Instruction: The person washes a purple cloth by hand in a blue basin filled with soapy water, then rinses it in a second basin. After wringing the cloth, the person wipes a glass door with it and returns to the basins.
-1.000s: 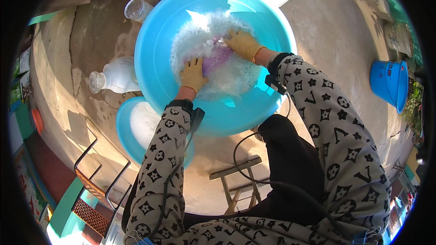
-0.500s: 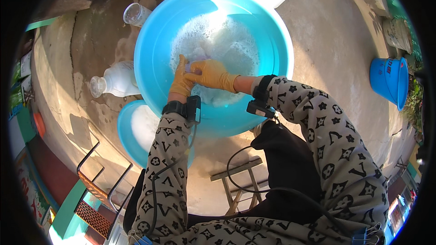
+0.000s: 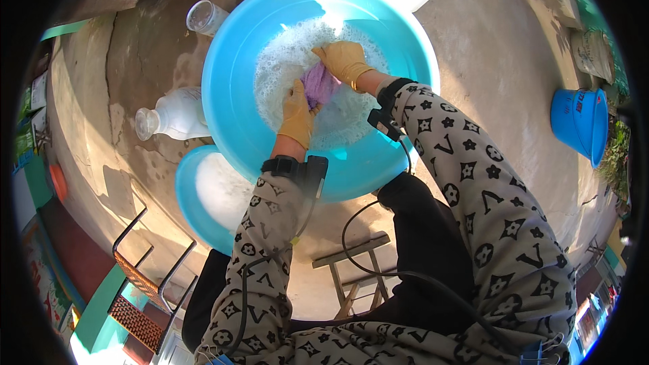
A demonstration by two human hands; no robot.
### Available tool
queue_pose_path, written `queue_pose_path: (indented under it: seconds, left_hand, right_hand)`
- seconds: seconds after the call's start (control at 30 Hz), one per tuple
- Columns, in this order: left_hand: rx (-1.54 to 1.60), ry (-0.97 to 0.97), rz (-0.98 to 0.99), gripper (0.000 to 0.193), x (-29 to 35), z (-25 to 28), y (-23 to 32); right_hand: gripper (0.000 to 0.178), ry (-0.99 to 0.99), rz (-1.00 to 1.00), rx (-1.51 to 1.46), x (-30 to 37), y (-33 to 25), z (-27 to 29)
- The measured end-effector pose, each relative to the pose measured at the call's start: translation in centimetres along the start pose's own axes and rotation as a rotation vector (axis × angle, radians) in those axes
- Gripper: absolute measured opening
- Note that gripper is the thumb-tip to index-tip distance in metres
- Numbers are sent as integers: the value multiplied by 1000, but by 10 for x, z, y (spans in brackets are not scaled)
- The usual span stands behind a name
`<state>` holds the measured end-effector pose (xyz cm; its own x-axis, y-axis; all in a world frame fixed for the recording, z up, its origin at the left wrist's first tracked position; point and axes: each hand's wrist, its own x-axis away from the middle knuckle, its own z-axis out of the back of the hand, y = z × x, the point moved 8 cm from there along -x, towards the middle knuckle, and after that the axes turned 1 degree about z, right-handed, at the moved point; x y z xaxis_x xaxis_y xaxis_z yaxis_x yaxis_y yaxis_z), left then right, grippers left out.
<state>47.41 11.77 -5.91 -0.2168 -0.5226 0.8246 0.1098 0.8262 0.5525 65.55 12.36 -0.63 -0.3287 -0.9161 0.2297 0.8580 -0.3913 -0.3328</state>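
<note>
A wet purple cloth (image 3: 319, 84) stretches between my two gloved hands, just over the foamy water (image 3: 280, 47) in a large blue basin (image 3: 226, 47). My left hand (image 3: 296, 115), in a yellow rubber glove, is closed on the cloth's lower left end with the thumb pointing up. Farther up and to the right, my right hand (image 3: 343, 61) wears a matching glove and grips the cloth's upper edge. Suds hide the bottom of the basin. Dark bands with small boxes circle both wrists, and a cable runs along each sleeve.
Below left of the large basin sits a smaller blue basin (image 3: 193, 196) with white suds. A translucent jug (image 3: 177, 116) lies left of it, near a clear plastic cup (image 3: 205, 18). A blue bucket (image 3: 571, 118) stands far right. A wooden stool (image 3: 351, 253) and a woven chair (image 3: 138, 290) are nearer me.
My hands were pressed together with the cloth mostly hidden. They have moved apart, the right one up and to the right, and the purple cloth now shows between them.
</note>
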Motion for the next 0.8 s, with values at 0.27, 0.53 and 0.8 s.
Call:
queue_pose_path:
  seconds: [0.27,0.53,0.8]
  left_hand:
    - [-1486,-42,-701,76,-17,0,29]
    - [193,-305,219,45,-18,-2,-2]
    - [-1052,-808,-704,38,-50,3,-2]
  right_hand:
    - [21,-128,288,-61,29,-3,-34]
    - [25,11,233,-431,46,-53,-26]
    - [27,-51,298,-149,67,-103,-7]
